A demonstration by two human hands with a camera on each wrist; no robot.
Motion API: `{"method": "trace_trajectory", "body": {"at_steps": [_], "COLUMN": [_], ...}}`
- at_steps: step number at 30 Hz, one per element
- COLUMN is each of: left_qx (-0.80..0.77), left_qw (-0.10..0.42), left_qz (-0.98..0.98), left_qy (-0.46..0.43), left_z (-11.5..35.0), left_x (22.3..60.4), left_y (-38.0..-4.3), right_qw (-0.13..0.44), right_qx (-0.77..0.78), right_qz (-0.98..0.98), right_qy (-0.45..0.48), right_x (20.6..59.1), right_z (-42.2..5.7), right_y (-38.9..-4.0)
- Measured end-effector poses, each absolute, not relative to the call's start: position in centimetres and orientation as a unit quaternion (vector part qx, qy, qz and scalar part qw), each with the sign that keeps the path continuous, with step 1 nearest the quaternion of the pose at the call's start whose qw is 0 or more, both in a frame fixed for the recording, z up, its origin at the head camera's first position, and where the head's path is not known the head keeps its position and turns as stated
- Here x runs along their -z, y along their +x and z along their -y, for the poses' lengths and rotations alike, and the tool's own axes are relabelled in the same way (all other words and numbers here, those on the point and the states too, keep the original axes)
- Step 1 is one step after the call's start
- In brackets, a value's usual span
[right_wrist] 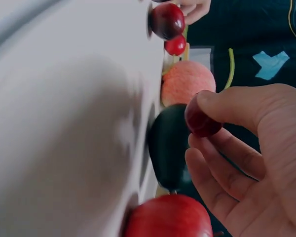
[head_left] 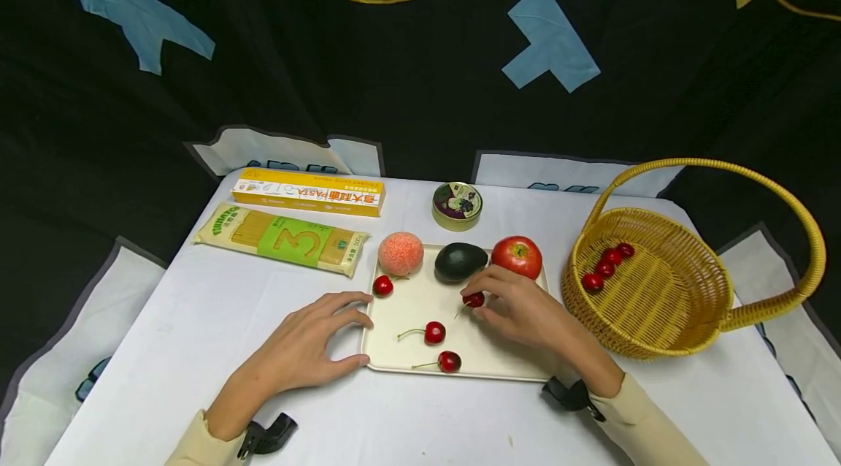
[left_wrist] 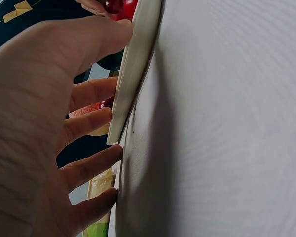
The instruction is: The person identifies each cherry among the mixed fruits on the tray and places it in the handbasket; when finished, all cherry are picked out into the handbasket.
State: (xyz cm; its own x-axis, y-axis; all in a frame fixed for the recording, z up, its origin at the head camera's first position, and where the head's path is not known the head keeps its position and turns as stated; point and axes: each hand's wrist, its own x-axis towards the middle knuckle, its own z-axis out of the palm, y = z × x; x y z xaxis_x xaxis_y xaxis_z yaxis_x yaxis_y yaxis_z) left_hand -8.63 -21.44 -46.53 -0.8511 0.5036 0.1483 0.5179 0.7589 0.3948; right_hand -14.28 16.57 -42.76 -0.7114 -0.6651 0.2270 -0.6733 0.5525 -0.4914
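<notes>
A cherry point(right_wrist: 203, 118) is pinched between the thumb and fingers of my right hand point(head_left: 525, 309), just above the cream tray point(head_left: 407, 305); its stem hangs free. My left hand point(head_left: 309, 342) has its fingers spread, and their tips rest at the tray's left edge. On the tray lie two stemmed cherries near the front, one cherry point(head_left: 434, 333) behind the other cherry point(head_left: 450, 361). A third cherry point(head_left: 383, 285) sits at the back left. Along the tray's back are a pink peach-like fruit point(head_left: 401, 254), a dark green avocado point(head_left: 460, 262) and a red apple point(head_left: 517, 256).
Right of the tray stands a yellow wicker basket point(head_left: 712, 276) with a tall handle and several cherries point(head_left: 605, 269) inside. Behind the tray is a round tin point(head_left: 457, 206). A noodle pack point(head_left: 282, 238) and a pasta box point(head_left: 309, 191) lie at the back left.
</notes>
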Motion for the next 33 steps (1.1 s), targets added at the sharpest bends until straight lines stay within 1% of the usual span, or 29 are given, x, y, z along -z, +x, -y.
{"method": "trace_trajectory", "body": {"at_steps": [4, 10, 14, 22, 33], "left_qx": [0.215, 0.217, 0.218, 0.216, 0.219], "left_qw": [0.013, 0.016, 0.019, 0.016, 0.022], "left_qz": [0.939, 0.938, 0.936, 0.938, 0.936], "left_qy": [-0.268, -0.271, -0.275, -0.271, -0.273], "left_z": [21.5, 21.4, 21.4, 21.4, 21.3], "left_x": [46.5, 46.6, 46.6, 46.5, 46.5], "left_y": [-8.6, -8.6, -8.7, -8.6, -8.6], "right_qw": [0.023, 0.081, 0.105, 0.154, 0.178], "right_qx": [-0.29, -0.311, -0.319, -0.284, -0.258], "right_qz": [0.884, 0.877, 0.875, 0.893, 0.921], "right_qy": [0.366, 0.358, 0.348, 0.313, 0.233], "right_x": [42.0, 41.4, 41.2, 40.5, 40.9], "right_z": [-17.3, -18.9, -20.3, -23.5, -27.9], "right_y": [-13.9, -13.8, -13.7, -14.1, -13.8]}}
